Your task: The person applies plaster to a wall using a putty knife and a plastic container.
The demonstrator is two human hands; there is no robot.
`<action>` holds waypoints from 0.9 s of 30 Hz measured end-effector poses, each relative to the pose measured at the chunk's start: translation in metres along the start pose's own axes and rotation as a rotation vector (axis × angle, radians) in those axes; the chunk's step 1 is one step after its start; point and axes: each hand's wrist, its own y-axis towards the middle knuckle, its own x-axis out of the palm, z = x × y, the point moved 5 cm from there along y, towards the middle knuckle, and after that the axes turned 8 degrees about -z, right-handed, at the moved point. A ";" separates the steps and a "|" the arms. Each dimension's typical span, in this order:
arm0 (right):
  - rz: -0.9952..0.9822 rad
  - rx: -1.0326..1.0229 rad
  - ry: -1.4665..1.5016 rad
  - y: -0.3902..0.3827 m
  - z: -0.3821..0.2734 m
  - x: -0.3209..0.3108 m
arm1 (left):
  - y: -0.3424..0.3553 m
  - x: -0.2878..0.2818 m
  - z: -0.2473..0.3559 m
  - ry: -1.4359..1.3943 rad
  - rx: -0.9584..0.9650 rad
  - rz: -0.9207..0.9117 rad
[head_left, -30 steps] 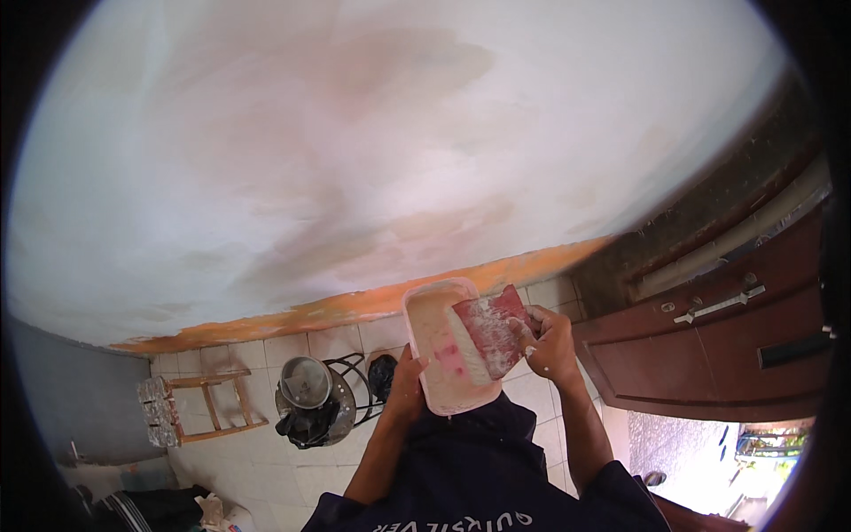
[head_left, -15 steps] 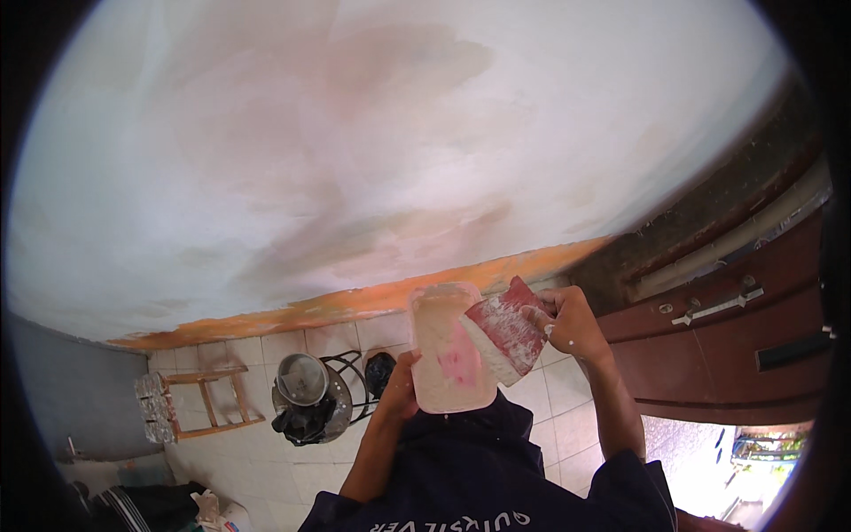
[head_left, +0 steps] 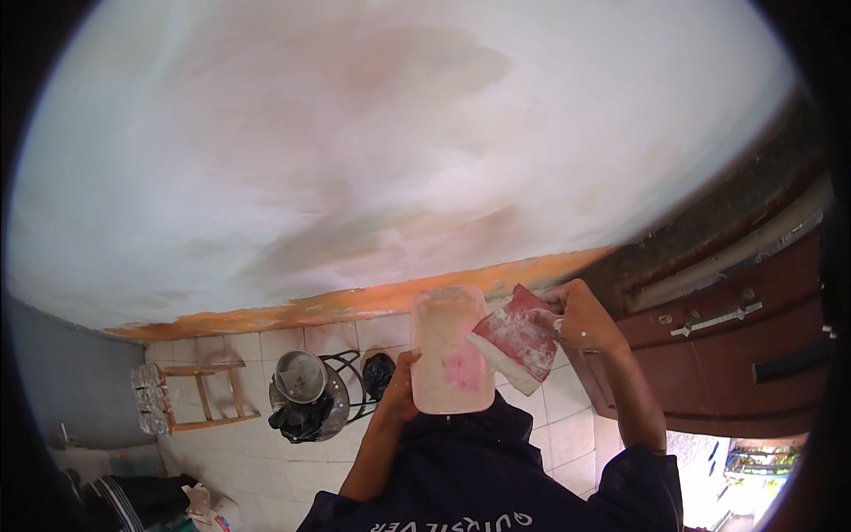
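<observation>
My left hand (head_left: 402, 390) holds a pink, putty-smeared rectangular tray (head_left: 448, 350) by its lower left edge, tilted up in front of my chest. My right hand (head_left: 581, 315) grips a red flat scraper (head_left: 517, 339) coated with white putty; its lower edge lies against the tray's right side. In front of both rises a broad wall (head_left: 372, 151) covered in patchy white filler, with an orange strip (head_left: 355, 301) along its base.
A dark brown wooden door (head_left: 736, 355) with a metal handle is at the right. On the tiled floor (head_left: 292, 461) stand a metal pot on a black wire stand (head_left: 306, 399) and a small wooden rack (head_left: 199, 395) at the left. Cloths lie at the lower left.
My right hand has drawn the scraper off the tray's face to its right side. The tray has tipped slightly and moved a little right.
</observation>
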 end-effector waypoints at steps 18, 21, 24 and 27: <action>0.046 -0.114 0.730 -0.002 0.032 -0.015 | 0.002 -0.041 0.005 -0.179 0.144 0.015; 0.108 -0.115 0.831 0.003 0.040 -0.003 | 0.001 -0.044 0.004 -0.205 0.151 0.156; 0.170 -0.168 1.004 0.012 0.062 0.021 | 0.003 -0.050 0.002 -0.240 0.155 0.135; 0.156 -0.237 1.040 0.022 0.091 0.044 | 0.001 -0.059 0.002 -0.235 0.167 0.097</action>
